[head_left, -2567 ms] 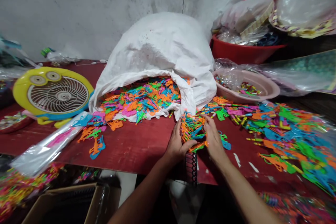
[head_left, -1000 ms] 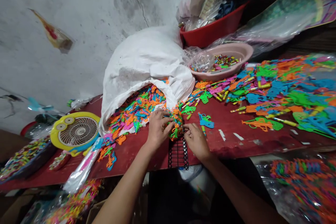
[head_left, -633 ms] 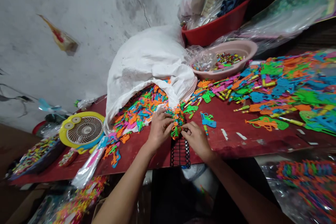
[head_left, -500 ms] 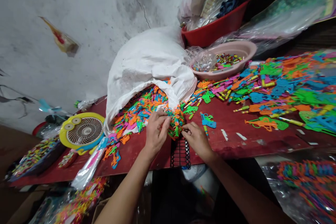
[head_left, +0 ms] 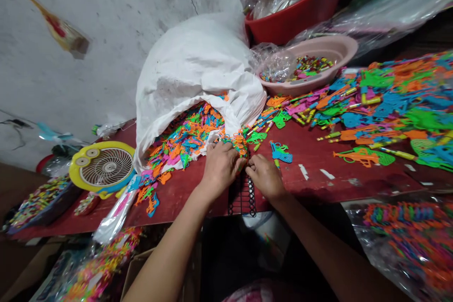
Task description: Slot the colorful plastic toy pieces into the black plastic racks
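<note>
My left hand [head_left: 222, 166] rests on the near edge of a heap of small bright plastic pieces [head_left: 191, 134], fingers curled down over them. What it grips, if anything, is hidden beneath the fingers. Close on its right, my right hand [head_left: 265, 174] is closed in a pinch beside a black wire rack [head_left: 240, 198]; too little shows between its fingertips to name. The rack lies between both hands and reaches the table's front edge. From the mouth of a big white sack [head_left: 191, 61] the heap spills toward me.
On the red table [head_left: 311, 188] lie a toy cluster [head_left: 281, 152] and a long pile of plastic toys [head_left: 382, 113]. A pink basin [head_left: 311, 82] and red tub [head_left: 304, 19] stand behind. To the left are a yellow fan [head_left: 106, 167] and a tray of small pieces [head_left: 42, 203].
My left hand has lowered onto the pieces, its raised pinch now curled downward. My right hand has stayed by the rack with its fingers drawn in. The camera view has shifted slightly.
</note>
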Demonstrator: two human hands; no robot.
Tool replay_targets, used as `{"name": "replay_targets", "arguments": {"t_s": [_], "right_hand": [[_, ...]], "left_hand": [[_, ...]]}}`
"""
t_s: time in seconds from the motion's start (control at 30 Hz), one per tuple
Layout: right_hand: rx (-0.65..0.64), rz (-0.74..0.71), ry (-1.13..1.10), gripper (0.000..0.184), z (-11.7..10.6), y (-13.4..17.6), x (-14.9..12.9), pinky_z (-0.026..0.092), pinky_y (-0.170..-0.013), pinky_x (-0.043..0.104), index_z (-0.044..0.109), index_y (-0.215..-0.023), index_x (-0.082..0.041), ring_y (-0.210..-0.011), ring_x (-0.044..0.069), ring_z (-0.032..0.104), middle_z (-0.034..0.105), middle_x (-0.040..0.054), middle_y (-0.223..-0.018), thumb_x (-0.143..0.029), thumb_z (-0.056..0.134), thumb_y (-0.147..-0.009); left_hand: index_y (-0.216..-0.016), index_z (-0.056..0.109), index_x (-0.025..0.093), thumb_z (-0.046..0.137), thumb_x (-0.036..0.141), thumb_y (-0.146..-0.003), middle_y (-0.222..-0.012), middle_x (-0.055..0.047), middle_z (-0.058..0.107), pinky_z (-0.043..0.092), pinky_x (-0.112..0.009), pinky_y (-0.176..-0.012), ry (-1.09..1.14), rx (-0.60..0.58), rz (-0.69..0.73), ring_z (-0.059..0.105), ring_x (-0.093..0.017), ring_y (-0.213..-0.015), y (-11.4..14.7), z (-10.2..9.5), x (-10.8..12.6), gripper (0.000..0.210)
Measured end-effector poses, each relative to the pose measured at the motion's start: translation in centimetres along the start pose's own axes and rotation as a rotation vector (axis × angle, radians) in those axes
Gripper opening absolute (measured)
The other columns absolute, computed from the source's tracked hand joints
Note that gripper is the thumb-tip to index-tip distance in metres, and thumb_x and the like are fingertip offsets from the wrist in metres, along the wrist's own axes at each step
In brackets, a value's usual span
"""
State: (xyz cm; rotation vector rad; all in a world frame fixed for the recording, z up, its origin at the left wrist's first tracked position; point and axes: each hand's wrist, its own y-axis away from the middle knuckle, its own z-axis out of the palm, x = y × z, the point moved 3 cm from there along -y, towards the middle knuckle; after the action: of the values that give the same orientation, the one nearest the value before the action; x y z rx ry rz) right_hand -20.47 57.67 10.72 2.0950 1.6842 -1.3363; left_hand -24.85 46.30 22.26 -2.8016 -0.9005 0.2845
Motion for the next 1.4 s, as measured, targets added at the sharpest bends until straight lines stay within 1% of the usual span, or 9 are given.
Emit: {"name": "replay_targets", "arguments": {"t_s": [0.23, 0.4, 0.5, 0.67, 0.8, 1.0, 1.23, 1.33, 1.4], "right_hand": [[-0.057, 0.046, 0.009, 0.006, 0.3, -0.2, -0.1, 0.032, -0.063, 0.028, 0.051, -0.076, -0.021, -0.069, 0.017, 0.053, 0.058, 0.0025, -0.073, -0.017, 0.052, -0.081], [-0.070, 0.048, -0.202, 0.005, 0.0, 0.4, 0.2, 0.037, -0.061, 0.026, 0.055, -0.080, -0.020, -0.063, 0.015, 0.052, 0.058, 0.0008, -0.070, -0.022, 0.050, -0.081], [-0.040, 0.073, -0.311, 0.018, -1.6, 1.0, 1.0, 0.041, -0.062, 0.027, 0.062, -0.091, -0.018, -0.065, 0.015, 0.055, 0.059, 0.0016, -0.071, -0.029, 0.051, -0.081], [0.041, 0.265, -0.347, 0.033, -5.6, 2.4, 4.1, 0.045, -0.058, 0.028, 0.065, -0.103, -0.016, -0.061, 0.016, 0.058, 0.064, 0.0030, -0.074, -0.039, 0.052, -0.083], [0.075, 0.222, -0.210, 0.030, -7.3, 3.2, 5.2, 0.046, -0.064, 0.029, 0.067, -0.098, -0.017, -0.069, 0.017, 0.061, 0.068, 0.0052, -0.080, -0.039, 0.053, -0.083], [0.071, 0.113, -0.142, 0.024, -6.1, 3.0, 4.4, 0.046, -0.071, 0.030, 0.067, -0.093, -0.019, -0.078, 0.019, 0.063, 0.069, 0.0057, -0.086, -0.034, 0.049, -0.085], [0.070, 0.064, -0.166, 0.022, -5.6, 3.2, 4.1, 0.045, -0.072, 0.030, 0.064, -0.092, -0.019, -0.080, 0.019, 0.062, 0.067, 0.0059, -0.087, -0.031, 0.047, -0.087], [0.134, 0.102, -0.109, 0.020, -7.3, 3.1, 4.6, 0.043, -0.067, 0.029, 0.063, -0.090, -0.020, -0.074, 0.018, 0.059, 0.063, 0.0044, -0.081, -0.034, 0.049, -0.086], [0.158, 0.117, 0.034, 0.019, -8.5, 2.7, 5.2, 0.039, -0.061, 0.028, 0.060, -0.083, -0.021, -0.069, 0.017, 0.056, 0.060, 0.0031, -0.076, -0.038, 0.052, -0.086]], "left_hand": [[-0.080, 0.067, 0.019, 0.052, 0.037, -0.096, -0.088, -0.005, 0.065, 0.034, -0.041, -0.082, -0.004, 0.003, 0.015, 0.055, -0.025, -0.092, 0.1, 0.3, 0.1, 0.029], [-0.079, 0.069, 0.019, 0.053, 0.040, -0.095, -0.087, -0.005, 0.064, 0.036, -0.040, -0.082, 0.023, -0.007, -0.009, 0.057, -0.023, -0.089, 0.2, 0.4, -0.2, 0.031], [-0.076, 0.069, 0.018, 0.057, 0.043, -0.093, -0.088, -0.005, 0.063, 0.037, -0.039, -0.084, 0.080, 0.002, 0.005, 0.057, -0.023, -0.089, 0.3, 0.4, -0.6, 0.032], [-0.092, 0.069, 0.019, 0.061, 0.046, -0.090, -0.097, -0.006, 0.063, 0.041, -0.037, -0.086, 0.300, 0.245, 0.016, 0.057, -0.022, -0.096, 1.7, 0.2, -1.6, 0.028], [-0.093, 0.068, 0.021, 0.068, 0.045, -0.085, -0.106, -0.006, 0.063, 0.040, -0.039, -0.091, 0.320, 0.409, -0.036, 0.055, -0.023, -0.102, 3.5, 0.6, -1.7, 0.025], [-0.085, 0.068, 0.022, 0.067, 0.029, -0.087, -0.100, -0.004, 0.067, 0.036, -0.043, -0.093, 0.204, 0.347, -0.041, 0.054, -0.022, -0.098, 3.6, 1.7, -1.1, 0.008], [-0.085, 0.071, 0.022, 0.065, 0.032, -0.089, -0.095, -0.004, 0.068, 0.037, -0.043, -0.094, 0.198, 0.255, -0.050, 0.055, -0.021, -0.095, 2.8, 1.4, -1.3, 0.012], [-0.096, 0.069, 0.022, 0.062, 0.033, -0.091, -0.108, -0.006, 0.065, 0.041, -0.041, -0.096, 0.288, 0.419, -0.088, 0.056, -0.021, -0.104, 3.9, 0.7, -1.2, 0.014], [-0.103, 0.065, 0.021, 0.058, 0.033, -0.093, -0.113, -0.008, 0.062, 0.043, -0.040, -0.097, 0.357, 0.597, -0.218, 0.056, -0.021, -0.109, 5.5, 0.9, -1.2, 0.017]]}}
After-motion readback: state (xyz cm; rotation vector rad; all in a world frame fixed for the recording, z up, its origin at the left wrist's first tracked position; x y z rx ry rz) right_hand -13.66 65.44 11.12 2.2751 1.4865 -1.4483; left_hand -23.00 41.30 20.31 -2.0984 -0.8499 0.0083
